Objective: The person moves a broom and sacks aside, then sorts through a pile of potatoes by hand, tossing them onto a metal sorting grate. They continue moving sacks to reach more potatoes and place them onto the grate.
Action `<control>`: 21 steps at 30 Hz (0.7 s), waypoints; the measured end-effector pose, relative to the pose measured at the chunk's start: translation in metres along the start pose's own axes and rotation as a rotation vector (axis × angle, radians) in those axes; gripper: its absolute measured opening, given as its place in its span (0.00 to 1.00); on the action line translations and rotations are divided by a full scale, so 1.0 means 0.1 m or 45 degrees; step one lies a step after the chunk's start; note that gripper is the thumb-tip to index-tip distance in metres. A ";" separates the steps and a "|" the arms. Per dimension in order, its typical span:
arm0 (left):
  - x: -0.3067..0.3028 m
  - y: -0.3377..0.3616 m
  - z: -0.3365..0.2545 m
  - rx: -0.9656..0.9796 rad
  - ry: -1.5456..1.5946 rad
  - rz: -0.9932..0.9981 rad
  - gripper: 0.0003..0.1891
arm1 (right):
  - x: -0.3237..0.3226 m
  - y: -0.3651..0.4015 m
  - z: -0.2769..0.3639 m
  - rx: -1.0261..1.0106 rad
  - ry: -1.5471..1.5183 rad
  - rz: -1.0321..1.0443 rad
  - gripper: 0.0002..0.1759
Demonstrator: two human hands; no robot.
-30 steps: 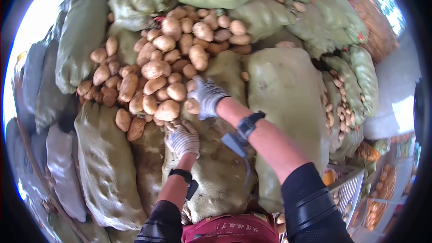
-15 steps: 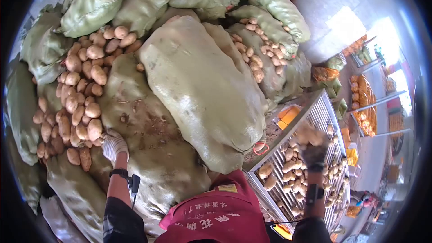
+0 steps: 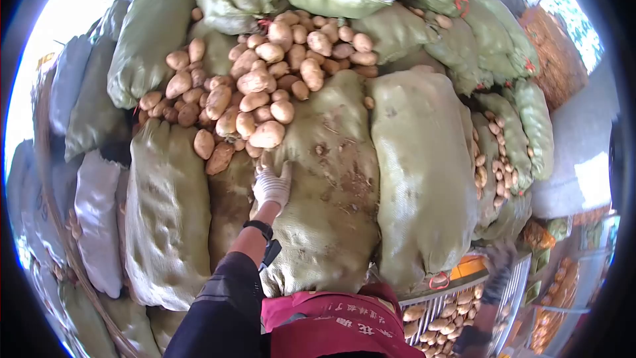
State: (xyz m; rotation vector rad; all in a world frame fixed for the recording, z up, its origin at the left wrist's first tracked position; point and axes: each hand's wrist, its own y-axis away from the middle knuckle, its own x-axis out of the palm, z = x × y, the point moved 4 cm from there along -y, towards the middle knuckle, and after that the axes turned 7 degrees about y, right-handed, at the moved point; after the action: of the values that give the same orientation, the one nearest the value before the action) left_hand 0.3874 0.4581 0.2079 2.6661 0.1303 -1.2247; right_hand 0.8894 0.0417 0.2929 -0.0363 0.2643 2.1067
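My left hand (image 3: 272, 185), in a whitish glove, has its fingers spread at the lower edge of a heap of potatoes (image 3: 254, 101), against a green sack (image 3: 318, 225). A black band is round the left wrist. On the right, my right hand (image 3: 498, 262), dark-gloved and smeared by motion, is above the slatted metal rack (image 3: 514, 285). Smaller potatoes (image 3: 445, 321) lie on this rack. Whether the right hand holds anything is too blurred to tell.
Full green sacks (image 3: 424, 166) surround the potato heap. White sacks (image 3: 98, 219) stand at the left. More small potatoes (image 3: 505, 172) rest on sacks at the right. A grey pillar (image 3: 578, 146) rises at the far right, with orange net bags (image 3: 553, 308) below.
The view has swung left. My right hand has left the spot over the middle of the rack, where blurred potatoes showed at its fingers. My left hand remains by the heap, fingers now spread.
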 end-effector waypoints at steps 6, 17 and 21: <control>-0.05 0.03 -0.05 -0.067 0.073 -0.001 0.43 | 4.49 0.62 1.07 -1.450 1.031 1.110 0.35; 0.00 0.00 -0.03 -0.053 0.072 0.019 0.42 | 6.62 0.84 0.67 -1.731 1.784 1.246 0.49; -0.04 0.02 -0.06 -0.050 0.001 -0.032 0.42 | 6.30 0.70 0.77 -1.764 1.643 1.145 0.48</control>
State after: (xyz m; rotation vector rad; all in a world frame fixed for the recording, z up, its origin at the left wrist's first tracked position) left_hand 0.3896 0.4577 0.2155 2.6389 0.1867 -1.2160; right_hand 0.5052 0.5523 0.2972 -2.4578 -0.6120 2.3172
